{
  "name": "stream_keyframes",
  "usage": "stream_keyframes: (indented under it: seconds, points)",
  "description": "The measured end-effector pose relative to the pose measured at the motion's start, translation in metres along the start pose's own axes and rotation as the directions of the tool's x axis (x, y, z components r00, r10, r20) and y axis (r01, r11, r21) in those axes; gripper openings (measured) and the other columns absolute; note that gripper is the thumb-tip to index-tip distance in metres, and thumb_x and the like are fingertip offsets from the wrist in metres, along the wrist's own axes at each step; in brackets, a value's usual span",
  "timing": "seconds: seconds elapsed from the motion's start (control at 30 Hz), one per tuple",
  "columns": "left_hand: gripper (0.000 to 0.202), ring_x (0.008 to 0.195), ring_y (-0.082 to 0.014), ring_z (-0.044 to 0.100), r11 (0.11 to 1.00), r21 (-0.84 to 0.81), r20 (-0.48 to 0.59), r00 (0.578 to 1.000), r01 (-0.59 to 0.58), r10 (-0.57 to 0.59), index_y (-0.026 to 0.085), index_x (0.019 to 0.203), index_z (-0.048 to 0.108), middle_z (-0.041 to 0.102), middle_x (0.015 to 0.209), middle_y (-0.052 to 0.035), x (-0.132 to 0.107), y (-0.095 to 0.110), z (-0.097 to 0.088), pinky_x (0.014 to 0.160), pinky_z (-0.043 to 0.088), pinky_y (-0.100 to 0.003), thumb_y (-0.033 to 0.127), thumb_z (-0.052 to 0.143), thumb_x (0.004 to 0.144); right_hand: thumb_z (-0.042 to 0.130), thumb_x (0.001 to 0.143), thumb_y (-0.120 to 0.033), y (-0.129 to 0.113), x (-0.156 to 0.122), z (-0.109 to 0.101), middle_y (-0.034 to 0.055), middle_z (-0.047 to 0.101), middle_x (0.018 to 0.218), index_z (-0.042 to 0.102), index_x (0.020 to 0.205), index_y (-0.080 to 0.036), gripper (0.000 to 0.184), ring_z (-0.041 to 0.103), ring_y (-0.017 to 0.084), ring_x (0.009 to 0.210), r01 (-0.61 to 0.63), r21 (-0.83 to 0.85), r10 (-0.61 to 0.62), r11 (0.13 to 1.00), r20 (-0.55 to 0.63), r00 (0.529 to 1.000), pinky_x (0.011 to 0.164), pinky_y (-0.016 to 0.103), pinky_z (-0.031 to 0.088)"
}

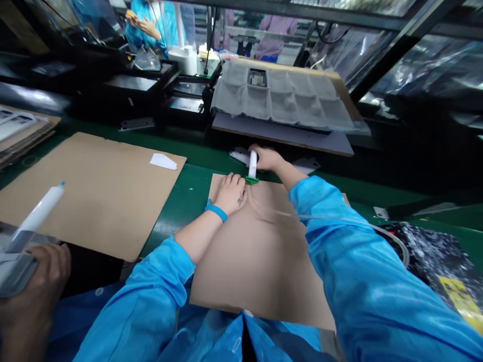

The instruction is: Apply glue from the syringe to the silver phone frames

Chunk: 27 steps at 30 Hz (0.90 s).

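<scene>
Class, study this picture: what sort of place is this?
Probably a factory assembly line: there is a green conveyor belt, a tube-fed dispensing syringe in the right hand, and matching blue work smocks.

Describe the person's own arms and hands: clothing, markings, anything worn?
Loose, glossy blue sleeves end partway down both forearms. The left hand and right hand are bare, with no gloves. A teal band circles the left wrist, and a small dark tattoo marks the left hand.
</scene>
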<state>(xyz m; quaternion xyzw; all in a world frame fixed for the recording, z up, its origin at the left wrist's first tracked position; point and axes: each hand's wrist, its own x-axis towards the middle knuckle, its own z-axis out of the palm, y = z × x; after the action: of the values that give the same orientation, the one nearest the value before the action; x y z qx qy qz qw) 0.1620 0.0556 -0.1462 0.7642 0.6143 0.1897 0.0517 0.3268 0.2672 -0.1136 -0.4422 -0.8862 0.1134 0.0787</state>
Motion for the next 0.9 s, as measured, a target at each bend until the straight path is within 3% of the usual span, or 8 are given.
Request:
stream_keyframes:
  seconds: [0.2,0.37,0.47,0.53,0.63,0.73,0.83,0.9]
  points:
    - [0.030,0.146,-0.0395,0.064,0.995,-0.089,-0.093,0.994,0.043,-0.051,0.015,0.126,0.069,0.072,0.140,-0.0203,0.001,-0.008,-0.006,0.128,0.053,-0.057,0.013,0.064,0.096,0.085,0.082,-0.044,0.010,-0.036,-0.016,0.0226,0.083,0.121,0.065,0.146,-0.014,0.073,0.080,0.047,0.108,0.018,0.060,-0.015,0.998,-0.048,0.999,0.097,0.058,0.066]
    - [0.029,0.137,-0.0330,0.071,0.963,-0.213,-0.188,0.960,0.167,-0.208,0.016,0.129,0.062,0.070,0.144,-0.0222,0.005,-0.015,-0.021,0.120,0.058,-0.052,0.008,0.046,0.107,0.088,0.075,-0.049,0.015,-0.120,-0.034,0.0206,0.079,0.138,0.069,0.138,-0.021,0.072,0.077,0.045,0.123,0.229,0.171,-0.224,0.958,-0.046,0.973,0.107,0.059,0.064]
    - [0.022,0.107,-0.0272,0.081,0.932,-0.318,-0.103,0.971,0.174,-0.216,0.019,0.134,0.058,0.080,0.118,-0.0138,0.003,-0.003,-0.020,0.096,0.065,-0.042,0.023,0.047,0.115,0.090,0.074,-0.043,0.000,-0.171,-0.024,0.0133,0.083,0.132,0.077,0.128,-0.028,0.058,0.078,0.041,0.123,0.405,0.218,-0.422,0.888,0.035,0.906,0.110,0.058,0.062]
    - [0.021,0.088,-0.0250,0.080,0.916,-0.373,-0.004,0.987,0.145,-0.158,0.022,0.132,0.060,0.080,0.094,-0.0046,-0.001,0.008,-0.016,0.080,0.062,-0.036,0.031,0.059,0.113,0.088,0.077,-0.037,-0.011,-0.191,-0.013,0.0143,0.083,0.134,0.080,0.127,-0.029,0.052,0.076,0.042,0.129,0.488,0.237,-0.510,0.840,0.035,0.860,0.115,0.062,0.059]
    - [0.023,0.072,-0.0230,0.075,0.898,-0.424,0.115,0.990,0.120,-0.078,0.024,0.129,0.062,0.072,0.074,0.0032,-0.010,0.019,-0.012,0.068,0.056,-0.033,0.032,0.065,0.108,0.086,0.083,-0.035,-0.016,-0.205,0.004,0.0168,0.084,0.134,0.081,0.127,-0.028,0.045,0.073,0.045,0.136,0.472,0.283,-0.464,0.835,-0.102,0.880,0.120,0.069,0.055]
    - [0.026,0.065,-0.0192,0.071,0.884,-0.457,0.190,0.982,0.093,-0.005,0.025,0.124,0.063,0.067,0.069,0.0075,-0.015,0.018,-0.015,0.065,0.053,-0.030,0.033,0.073,0.102,0.081,0.091,-0.035,-0.014,-0.215,0.019,0.0168,0.085,0.131,0.079,0.125,-0.028,0.034,0.078,0.043,0.125,0.430,0.353,-0.375,0.831,-0.215,0.902,0.112,0.068,0.060]
    - [0.040,0.068,-0.0183,0.070,0.894,-0.442,0.190,0.982,0.070,0.017,0.025,0.122,0.063,0.066,0.072,0.0082,-0.013,0.010,-0.022,0.069,0.055,-0.030,0.039,0.085,0.093,0.083,0.093,-0.040,-0.012,-0.221,0.030,0.0168,0.083,0.138,0.077,0.122,-0.028,0.032,0.079,0.043,0.124,0.426,0.431,-0.340,0.795,-0.266,0.902,0.112,0.068,0.062]
    - [0.047,0.079,-0.0219,0.073,0.913,-0.401,0.138,0.990,0.070,-0.015,0.023,0.127,0.062,0.069,0.083,0.0033,-0.008,0.005,-0.026,0.078,0.060,-0.036,0.047,0.086,0.093,0.088,0.092,-0.047,-0.011,-0.222,0.034,0.0161,0.084,0.137,0.076,0.120,-0.029,0.035,0.080,0.042,0.125,0.421,0.493,-0.315,0.761,-0.287,0.905,0.114,0.067,0.062]
